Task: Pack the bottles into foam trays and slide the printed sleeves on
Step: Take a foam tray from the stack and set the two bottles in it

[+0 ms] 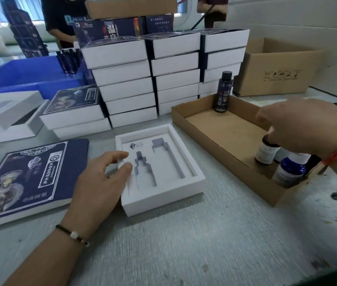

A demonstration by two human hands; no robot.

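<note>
The left hand (pixel 101 180) rests with relaxed fingers on the near-left rim of the foam tray (pixel 159 170), both cut-outs unfilled, holding it only lightly. The right hand (pixel 299 129) reaches into the cardboard tray (pixel 221 129) and pinches the cap of a small brown bottle (pixel 266 151) — a thin hold. Lifted by the cap alone it could swing and knock the blue bottle (pixel 291 172) just beside it, or slip. The printed sleeve (pixel 25 178) lies left of the tray, untouched.

white foam tray (pixel 181 183) lies flat mid-table, both cutouts empty. dark bottles (pixel 266 150) stand upright near the right edge. blue printed sleeve (pixel 23 178) lies flat at the left edge.
</note>
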